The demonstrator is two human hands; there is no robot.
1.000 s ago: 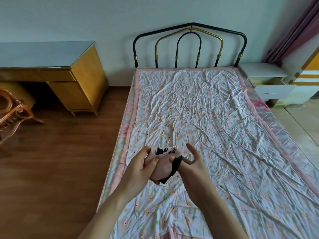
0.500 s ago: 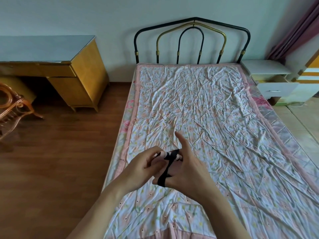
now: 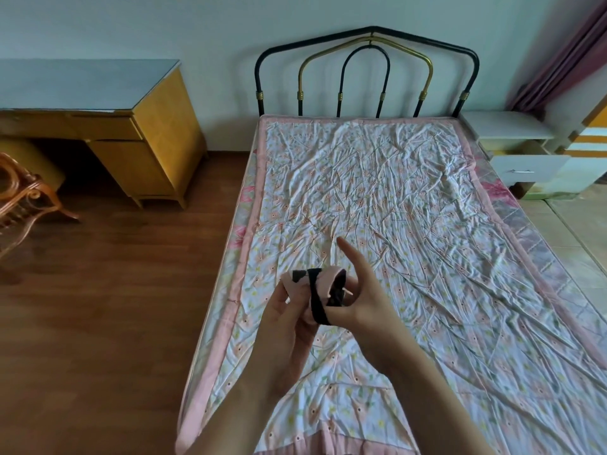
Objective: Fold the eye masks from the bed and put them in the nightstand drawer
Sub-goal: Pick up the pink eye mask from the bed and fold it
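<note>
A pink eye mask (image 3: 323,284) with black markings is folded into a small bundle, its black strap (image 3: 318,303) wrapped around it. Both hands hold it above the bed's near left part. My left hand (image 3: 289,323) grips the bundle from below and the left. My right hand (image 3: 364,297) holds its right side, with the thumb stretched up and the fingers tucked behind the mask. The white nightstand (image 3: 512,149) stands at the bed's far right, and its drawer (image 3: 525,164) is pulled out.
The bed (image 3: 410,208) has a crumpled floral sheet and a black and brass headboard (image 3: 366,70). A yellow desk (image 3: 131,133) and a wicker chair (image 3: 19,198) stand left on the wooden floor. Curtains (image 3: 565,54) hang at the far right.
The strap has been wound round the folded mask, and the bundle now sits a little higher between my hands. The view has tilted slightly.
</note>
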